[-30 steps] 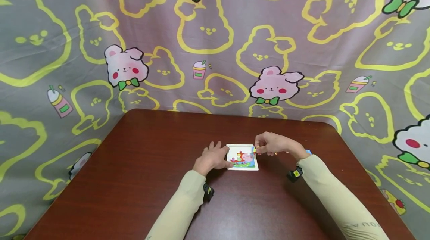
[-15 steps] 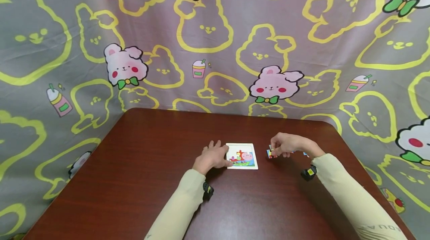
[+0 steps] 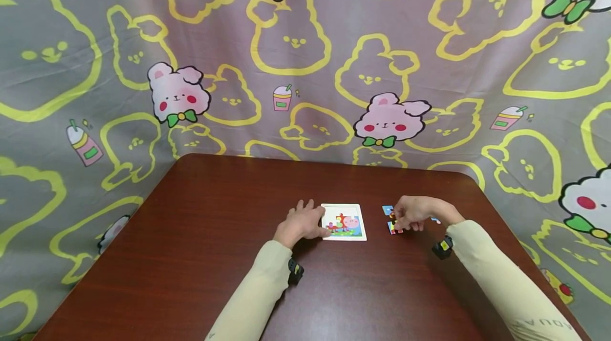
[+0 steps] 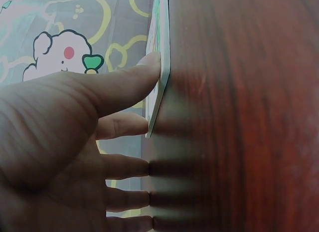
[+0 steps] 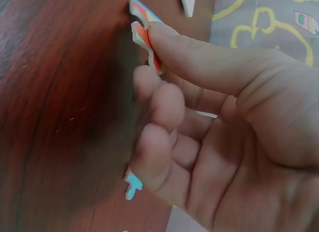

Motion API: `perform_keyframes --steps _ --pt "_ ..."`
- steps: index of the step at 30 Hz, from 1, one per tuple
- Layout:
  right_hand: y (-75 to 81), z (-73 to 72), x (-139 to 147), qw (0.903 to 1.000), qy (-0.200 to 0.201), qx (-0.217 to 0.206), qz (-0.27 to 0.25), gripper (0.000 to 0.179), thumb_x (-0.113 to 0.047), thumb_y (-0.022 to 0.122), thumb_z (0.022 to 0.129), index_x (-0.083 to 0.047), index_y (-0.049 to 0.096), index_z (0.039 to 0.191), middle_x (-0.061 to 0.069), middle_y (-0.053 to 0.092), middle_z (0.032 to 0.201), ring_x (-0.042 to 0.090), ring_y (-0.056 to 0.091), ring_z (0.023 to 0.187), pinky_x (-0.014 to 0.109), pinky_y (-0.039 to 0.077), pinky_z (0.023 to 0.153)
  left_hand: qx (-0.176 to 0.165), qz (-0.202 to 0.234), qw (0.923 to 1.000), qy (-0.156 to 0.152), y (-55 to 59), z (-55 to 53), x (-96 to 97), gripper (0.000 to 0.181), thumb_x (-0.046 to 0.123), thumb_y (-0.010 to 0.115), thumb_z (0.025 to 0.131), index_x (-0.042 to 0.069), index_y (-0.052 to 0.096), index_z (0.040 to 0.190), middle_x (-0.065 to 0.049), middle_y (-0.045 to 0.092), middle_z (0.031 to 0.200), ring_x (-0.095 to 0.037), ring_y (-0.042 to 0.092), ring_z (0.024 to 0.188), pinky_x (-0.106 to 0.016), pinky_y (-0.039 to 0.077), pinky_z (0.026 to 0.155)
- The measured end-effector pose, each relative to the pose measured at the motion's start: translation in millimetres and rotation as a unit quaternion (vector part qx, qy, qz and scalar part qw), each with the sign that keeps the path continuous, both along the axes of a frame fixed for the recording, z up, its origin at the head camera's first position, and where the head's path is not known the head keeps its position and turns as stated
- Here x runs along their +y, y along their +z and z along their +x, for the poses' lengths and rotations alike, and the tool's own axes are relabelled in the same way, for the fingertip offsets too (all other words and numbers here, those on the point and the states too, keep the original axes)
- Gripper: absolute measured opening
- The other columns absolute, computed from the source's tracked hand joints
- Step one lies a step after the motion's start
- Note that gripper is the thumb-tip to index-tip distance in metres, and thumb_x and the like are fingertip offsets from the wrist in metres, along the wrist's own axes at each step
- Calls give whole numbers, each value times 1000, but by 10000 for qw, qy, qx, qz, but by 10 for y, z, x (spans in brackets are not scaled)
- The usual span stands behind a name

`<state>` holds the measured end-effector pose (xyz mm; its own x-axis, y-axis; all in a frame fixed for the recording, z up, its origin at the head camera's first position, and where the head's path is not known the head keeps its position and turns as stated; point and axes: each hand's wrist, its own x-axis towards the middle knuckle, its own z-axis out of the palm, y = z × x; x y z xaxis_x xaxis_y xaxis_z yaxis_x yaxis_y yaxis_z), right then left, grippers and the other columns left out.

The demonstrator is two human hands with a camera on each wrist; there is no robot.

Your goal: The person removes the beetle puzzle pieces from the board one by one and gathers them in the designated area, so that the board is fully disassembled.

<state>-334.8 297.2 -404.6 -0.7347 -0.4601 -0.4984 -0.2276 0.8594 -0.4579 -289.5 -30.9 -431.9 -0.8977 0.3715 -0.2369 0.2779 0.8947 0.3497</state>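
Observation:
A white-framed jigsaw puzzle board, partly filled with a pink pig picture, lies flat on the table. My left hand rests at its left side with fingers spread. In the left wrist view, the thumb touches the board's edge and the other fingertips reach down to the tabletop. To the right of the board, my right hand pinches a colourful jigsaw piece between thumb and fingers, low over the table. Another piece, blue on top, lies just beyond it. The right hand partly hides the pieces.
More puzzle pieces lie behind the right hand, among them a light blue piece. The brown wooden table stretches around the board. A patterned curtain hangs along the table's far side.
My right hand has moved right, away from the board's right edge, then slightly nearer to me with a piece in its fingers. A blue piece now shows beside it. The left hand stays put.

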Motion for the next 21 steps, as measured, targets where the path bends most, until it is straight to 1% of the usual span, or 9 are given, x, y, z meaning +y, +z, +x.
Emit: perform_keyframes --steps 3,6,10,15,16,18,21 --pt "-23 2 8 9997 -94 -15 226 26 -24 72 90 -5 66 73 0 58 59 10 51 45 24 48 44 -27 2 10000 16 -1 6 1 64 47 66 90 19 47 144 -18 25 161 -45 15 150 -58 22 119" --pt "-43 6 12 9993 -250 -53 279 27 -26 72 90 -5 66 73 0 58 59 10 50 45 23 46 43 -31 14 10000 31 4 13 -3 65 47 66 91 19 46 146 -18 24 162 -44 14 150 -58 21 119" --pt "-69 12 13 9986 -419 65 310 27 -27 73 89 -8 62 72 -1 56 58 10 48 45 23 44 42 -42 34 10000 37 7 17 -6 65 47 66 91 20 45 147 -18 24 162 -44 14 150 -58 21 119" --pt "-66 20 -15 9988 -355 296 186 27 -24 74 88 -10 58 71 -4 50 57 10 45 44 22 39 41 -81 41 9999 52 6 18 -4 66 46 66 91 20 44 148 -17 23 162 -44 13 150 -57 20 120" --pt "-60 22 -25 9990 -271 331 122 26 -23 74 88 -10 58 72 -4 50 57 10 44 43 22 39 41 -78 29 10000 48 6 18 -4 66 46 66 91 20 44 148 -17 23 162 -44 13 150 -57 20 120" --pt "-44 26 -60 9992 -156 370 -29 24 -21 74 88 -9 58 74 -3 53 58 10 45 43 22 39 41 -81 15 10000 42 6 18 -3 66 46 65 91 21 43 148 -17 23 162 -43 13 151 -57 20 120" --pt "-16 33 -128 9984 37 505 -241 20 -20 72 90 -9 59 80 1 57 61 13 48 45 26 43 43 -44 -20 10000 23 6 13 -2 65 47 66 91 20 44 147 -17 24 162 -44 14 150 -57 21 119"
